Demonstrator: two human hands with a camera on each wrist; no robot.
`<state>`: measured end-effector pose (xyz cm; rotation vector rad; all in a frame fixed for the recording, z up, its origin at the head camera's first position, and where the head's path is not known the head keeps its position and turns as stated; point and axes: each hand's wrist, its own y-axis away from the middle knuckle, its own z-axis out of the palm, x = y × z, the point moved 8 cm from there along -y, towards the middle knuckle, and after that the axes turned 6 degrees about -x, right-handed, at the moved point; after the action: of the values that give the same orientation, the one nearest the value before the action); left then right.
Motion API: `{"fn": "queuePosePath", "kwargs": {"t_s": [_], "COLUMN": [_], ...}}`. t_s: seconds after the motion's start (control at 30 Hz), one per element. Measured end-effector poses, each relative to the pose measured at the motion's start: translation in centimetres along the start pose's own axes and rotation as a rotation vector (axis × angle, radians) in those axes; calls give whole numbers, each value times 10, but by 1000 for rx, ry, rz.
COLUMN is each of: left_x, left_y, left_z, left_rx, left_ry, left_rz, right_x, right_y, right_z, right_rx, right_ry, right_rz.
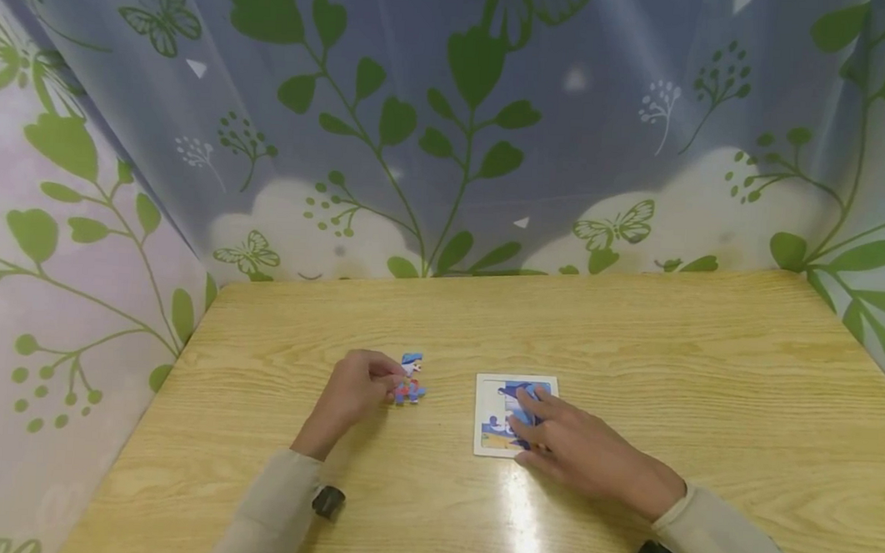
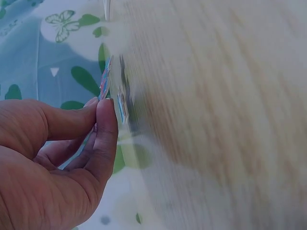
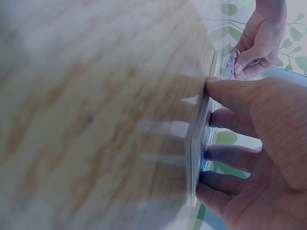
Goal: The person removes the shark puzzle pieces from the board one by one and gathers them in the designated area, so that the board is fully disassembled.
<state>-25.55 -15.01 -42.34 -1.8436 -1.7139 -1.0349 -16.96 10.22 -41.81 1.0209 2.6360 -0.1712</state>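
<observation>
My left hand is over the table left of centre, pinching a small red-and-blue jigsaw piece between thumb and fingers. Close by is another jigsaw piece, with a blue cap and a bit of a face; the left fingers partly hide both pieces. To the right lies a square jigsaw tray with a white border, partly filled with blue and sandy pieces. My right hand rests on its right side with fingers spread over the picture. The thumb touches the tray's near edge, and the fingers cover part of the picture.
Both hands work on a light wood-grain table. Behind it hangs a blue curtain with green leaves and butterflies, and similar leafy cloth stands at the left. Dark wrist devices sit at both sleeves.
</observation>
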Motion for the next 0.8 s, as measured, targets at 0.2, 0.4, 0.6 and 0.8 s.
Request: {"fn": "queuePosePath", "kwargs": {"t_s": [0.2, 0.4, 0.6, 0.8], "left_x": [-4, -6, -6, -6], "left_y": [-3, -8, -12, -13], "left_z": [-2, -1, 0, -1], "left_rx": [14, 16, 23, 27], "left_ry": [-17, -21, -26, -41], "left_rz": [-26, -22, 2, -17], "right_x": [-1, -1, 0, 0], "right_y": [0, 0, 0, 0], "right_z": [0, 0, 0, 0], "right_rx": [5, -2, -5, -2], "right_ry": [2, -2, -2, -7], "right_rz": [-7, -4, -1, -5]}}
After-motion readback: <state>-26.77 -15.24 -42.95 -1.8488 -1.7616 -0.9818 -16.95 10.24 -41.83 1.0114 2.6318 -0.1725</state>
